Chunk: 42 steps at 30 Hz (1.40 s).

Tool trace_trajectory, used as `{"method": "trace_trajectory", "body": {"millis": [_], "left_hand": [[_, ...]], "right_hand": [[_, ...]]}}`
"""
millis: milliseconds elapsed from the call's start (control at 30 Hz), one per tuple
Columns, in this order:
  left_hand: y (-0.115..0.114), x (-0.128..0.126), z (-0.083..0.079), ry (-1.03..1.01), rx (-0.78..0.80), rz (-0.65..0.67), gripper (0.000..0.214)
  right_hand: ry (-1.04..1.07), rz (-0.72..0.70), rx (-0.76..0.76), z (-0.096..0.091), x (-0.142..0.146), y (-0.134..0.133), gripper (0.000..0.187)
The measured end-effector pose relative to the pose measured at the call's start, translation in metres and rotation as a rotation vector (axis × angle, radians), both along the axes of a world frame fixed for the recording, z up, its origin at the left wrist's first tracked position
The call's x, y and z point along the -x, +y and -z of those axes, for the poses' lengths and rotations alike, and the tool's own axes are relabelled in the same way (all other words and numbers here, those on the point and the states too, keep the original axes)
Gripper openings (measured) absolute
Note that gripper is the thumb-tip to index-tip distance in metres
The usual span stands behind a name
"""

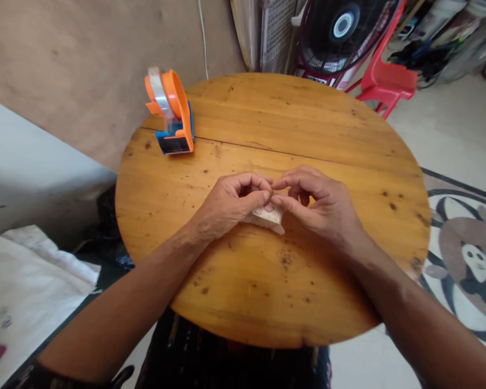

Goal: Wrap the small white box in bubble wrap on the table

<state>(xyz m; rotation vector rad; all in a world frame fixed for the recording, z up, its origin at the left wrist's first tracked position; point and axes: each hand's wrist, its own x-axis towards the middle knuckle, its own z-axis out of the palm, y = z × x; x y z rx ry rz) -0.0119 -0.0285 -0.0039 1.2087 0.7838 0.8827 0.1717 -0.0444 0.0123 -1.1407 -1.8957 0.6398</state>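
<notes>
Both my hands meet over the middle of a round wooden table [267, 286]. My left hand [227, 202] and my right hand [319, 202] pinch a small whitish packet [269, 216] between thumbs and forefingers, fingertips touching above it. The packet rests low on the tabletop, mostly hidden under my fingers; what it contains cannot be told. An orange and blue tape dispenser [170, 113] with a roll of clear tape stands at the table's far left, well away from my hands.
A black fan [342, 32] and a red plastic chair [384, 81] stand beyond the table. A patterned rug with a panda [470, 259] lies on the floor at right. White cloth or bags [28, 275] sit low at left, against a wall.
</notes>
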Motion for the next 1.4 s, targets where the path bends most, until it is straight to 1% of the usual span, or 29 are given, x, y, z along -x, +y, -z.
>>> {"method": "trace_trajectory", "body": {"millis": [67, 167, 267, 300, 367, 433, 600, 700, 800, 900, 1000, 1100, 1267, 1400], "left_hand": [[0.001, 0.000, 0.000, 0.014, -0.011, -0.008, 0.010], [0.001, -0.001, -0.002, 0.059, -0.023, -0.035, 0.011], [0.001, -0.001, -0.004, 0.061, 0.007, -0.043, 0.013], [0.001, 0.000, -0.004, 0.052, 0.028, -0.039, 0.015], [0.001, 0.002, -0.004, 0.028, 0.054, -0.013, 0.026], [0.001, 0.005, -0.004, 0.029, 0.037, 0.041, 0.037], [0.001, 0.009, -0.004, 0.135, -0.127, 0.189, 0.057], [-0.001, 0.010, -0.003, 0.238, -0.213, 0.206, 0.071], [-0.002, 0.010, -0.001, 0.299, -0.272, 0.182, 0.074], [-0.003, 0.009, 0.000, 0.281, -0.284, 0.180, 0.074], [-0.003, 0.009, 0.001, 0.313, -0.285, 0.162, 0.079], [-0.002, 0.009, 0.001, 0.339, -0.307, 0.155, 0.083], [-0.002, 0.008, 0.000, 0.314, -0.296, 0.181, 0.085], [-0.003, 0.008, 0.002, 0.304, -0.294, 0.184, 0.087]], "right_hand": [[-0.004, 0.002, -0.038, 0.003, 0.000, 0.000, 0.005], [-0.003, 0.009, -0.068, 0.005, 0.000, 0.001, 0.005], [0.012, 0.007, -0.049, 0.004, 0.002, 0.001, 0.006], [0.021, 0.006, -0.021, 0.003, 0.003, 0.001, 0.007], [0.057, 0.008, 0.072, 0.001, 0.004, 0.002, 0.009], [0.135, 0.004, 0.188, 0.000, 0.004, 0.003, 0.010], [0.386, -0.069, 0.490, -0.001, 0.001, 0.007, 0.016], [0.407, -0.093, 0.598, -0.006, -0.002, 0.011, 0.018], [0.362, -0.121, 0.658, -0.011, -0.005, 0.016, 0.018], [0.324, -0.135, 0.688, -0.015, -0.005, 0.020, 0.018], [0.325, -0.110, 0.699, -0.015, -0.003, 0.024, 0.018], [0.323, -0.079, 0.680, -0.014, -0.001, 0.025, 0.018], [0.336, -0.058, 0.654, -0.015, -0.003, 0.024, 0.016], [0.358, -0.038, 0.640, -0.015, -0.003, 0.025, 0.016]]}}
